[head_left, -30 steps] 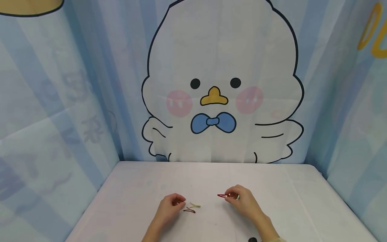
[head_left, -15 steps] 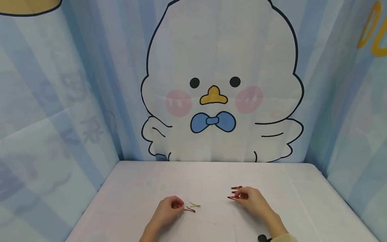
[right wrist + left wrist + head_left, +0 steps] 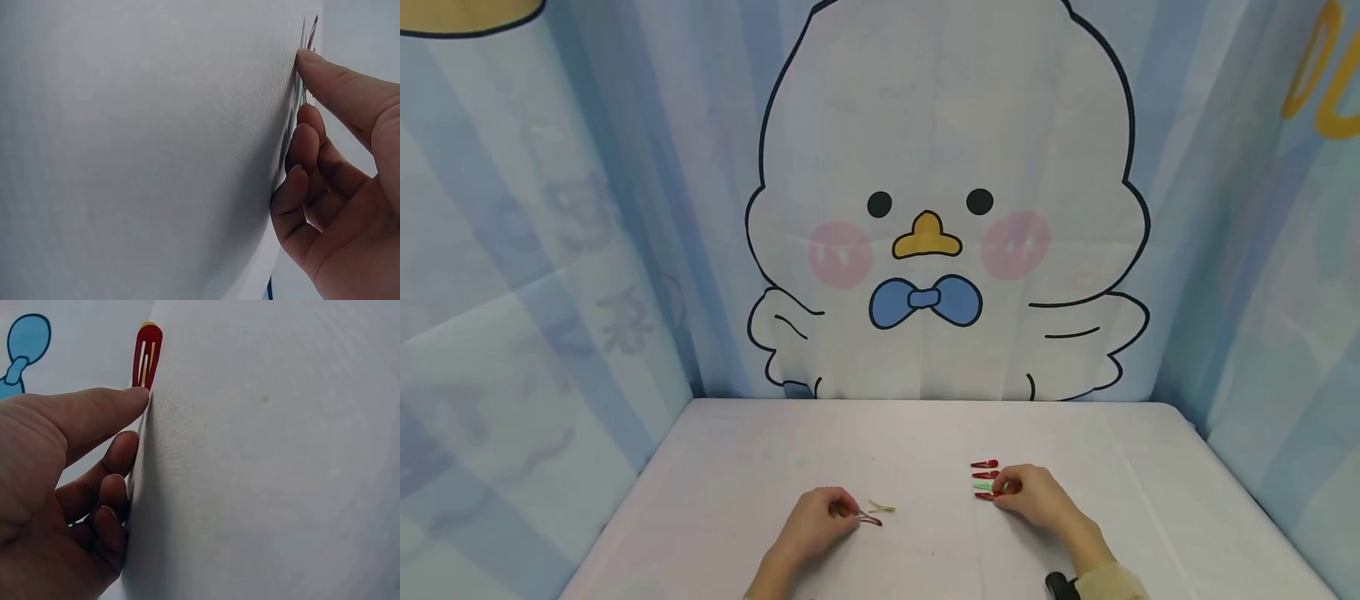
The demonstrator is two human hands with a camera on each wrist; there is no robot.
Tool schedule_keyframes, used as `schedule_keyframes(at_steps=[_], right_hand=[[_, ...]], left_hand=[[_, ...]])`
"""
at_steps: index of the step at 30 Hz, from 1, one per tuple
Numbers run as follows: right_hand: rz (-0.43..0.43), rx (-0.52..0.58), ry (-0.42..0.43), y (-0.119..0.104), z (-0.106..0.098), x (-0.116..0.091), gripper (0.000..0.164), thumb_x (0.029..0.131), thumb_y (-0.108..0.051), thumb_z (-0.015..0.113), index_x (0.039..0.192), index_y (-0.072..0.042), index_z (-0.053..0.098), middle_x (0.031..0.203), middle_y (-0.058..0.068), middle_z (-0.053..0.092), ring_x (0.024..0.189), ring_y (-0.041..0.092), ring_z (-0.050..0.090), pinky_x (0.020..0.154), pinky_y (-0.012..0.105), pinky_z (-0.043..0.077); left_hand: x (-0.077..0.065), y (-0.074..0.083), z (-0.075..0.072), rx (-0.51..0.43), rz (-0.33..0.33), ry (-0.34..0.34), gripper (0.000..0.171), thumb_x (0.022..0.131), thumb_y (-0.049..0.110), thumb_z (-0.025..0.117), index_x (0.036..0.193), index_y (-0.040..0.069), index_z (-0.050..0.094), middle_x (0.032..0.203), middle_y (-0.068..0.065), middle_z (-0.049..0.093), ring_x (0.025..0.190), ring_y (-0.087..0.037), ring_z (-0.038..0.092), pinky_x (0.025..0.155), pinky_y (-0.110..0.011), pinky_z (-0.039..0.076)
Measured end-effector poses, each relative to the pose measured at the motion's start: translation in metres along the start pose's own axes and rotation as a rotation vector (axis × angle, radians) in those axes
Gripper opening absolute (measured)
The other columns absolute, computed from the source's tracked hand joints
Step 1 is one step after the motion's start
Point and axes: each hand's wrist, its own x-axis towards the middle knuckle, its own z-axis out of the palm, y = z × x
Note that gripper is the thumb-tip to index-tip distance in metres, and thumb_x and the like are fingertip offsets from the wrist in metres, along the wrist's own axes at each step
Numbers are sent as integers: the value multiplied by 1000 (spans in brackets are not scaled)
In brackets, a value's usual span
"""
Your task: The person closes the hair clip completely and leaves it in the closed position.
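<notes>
On the white table my left hand (image 3: 822, 521) pinches one end of a red snap hair clip (image 3: 870, 520) between thumb and fingers. In the left wrist view that hair clip (image 3: 148, 353) points away from the thumb tip. Just behind it lies a pale yellow hair clip (image 3: 882, 507). My right hand (image 3: 1028, 493) holds the end of another red hair clip (image 3: 984, 496), low at the tabletop. This is the nearest of a column, with a green hair clip (image 3: 982, 486) and two red hair clips (image 3: 984, 463) beyond it. Fingers partly cover the column's right ends.
The white-covered table (image 3: 835, 442) meets a curtain (image 3: 925, 358) printed with a cartoon chick at its back edge. Blue striped curtains (image 3: 550, 333) flank both sides. A black object (image 3: 1060, 586) sits at the right wrist by the sleeve (image 3: 1112, 582).
The right hand moved right and set its clips out in a column, so the green one now shows. The left hand came to the red clip beside it and took its end.
</notes>
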Motion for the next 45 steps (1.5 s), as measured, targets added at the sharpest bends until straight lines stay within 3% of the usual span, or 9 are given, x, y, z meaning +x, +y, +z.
schedule_keyframes(at_steps=[11, 21, 34, 41, 45], right_hand=[[20, 20, -30, -2, -2, 0, 18, 80, -4, 82, 82, -15, 68, 72, -4, 55, 69, 15, 49, 65, 33, 40], [95, 56, -47, -5, -3, -2, 13, 83, -10, 82, 89, -14, 70, 79, -1, 55, 73, 17, 49, 66, 34, 40], [108, 78, 24, 3, -9, -6, 9, 89, -18, 76, 97, -14, 74, 83, -2, 59, 78, 17, 53, 69, 35, 44], [121, 96, 62, 4, -15, -8, 12, 93, -19, 73, 102, -11, 73, 83, -1, 59, 76, 17, 52, 65, 35, 44], [131, 128, 71, 2, -17, -7, 14, 94, -20, 71, 103, -9, 73, 83, -1, 59, 76, 19, 51, 65, 35, 44]], left_hand=[[5, 0, 4, 62, -46, -16, 12, 83, 9, 79, 82, 17, 71, 75, 8, 58, 69, -12, 50, 64, -31, 39], [3, 2, 0, 29, -61, -10, 11, 84, 8, 78, 83, 15, 70, 75, 7, 59, 69, -14, 51, 63, -31, 41], [0, 5, -4, -129, -37, -1, 7, 87, 9, 78, 87, 11, 71, 76, 6, 63, 69, -14, 56, 61, -28, 46], [-1, 9, -6, -276, -73, 7, 7, 88, 10, 78, 91, 7, 74, 79, 2, 67, 69, -16, 60, 61, -29, 50], [0, 10, -8, -365, -43, 24, 8, 88, 9, 78, 94, 4, 74, 82, -1, 70, 71, -17, 63, 62, -29, 51]])
